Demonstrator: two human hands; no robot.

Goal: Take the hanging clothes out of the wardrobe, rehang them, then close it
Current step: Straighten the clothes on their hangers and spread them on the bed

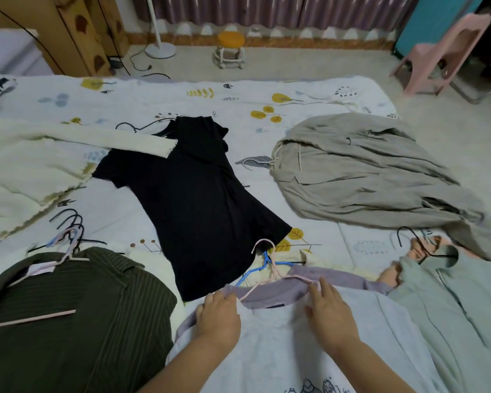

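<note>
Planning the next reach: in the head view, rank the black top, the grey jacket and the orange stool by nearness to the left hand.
From the left hand:
1. Black top, on the bed just ahead of the hand.
2. Grey jacket, across the bed to the right.
3. Orange stool, on the floor beyond the bed.

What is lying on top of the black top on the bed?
A cream knit sleeve crosses the black top near its neck. A black hanger pokes out there; the rest of it is hidden.

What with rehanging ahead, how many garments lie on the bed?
6: cream sweater far left, black top centre, grey jacket right, green striped jacket near left, lilac shirt near centre, mint shirt near right. More may hide beneath.
</note>
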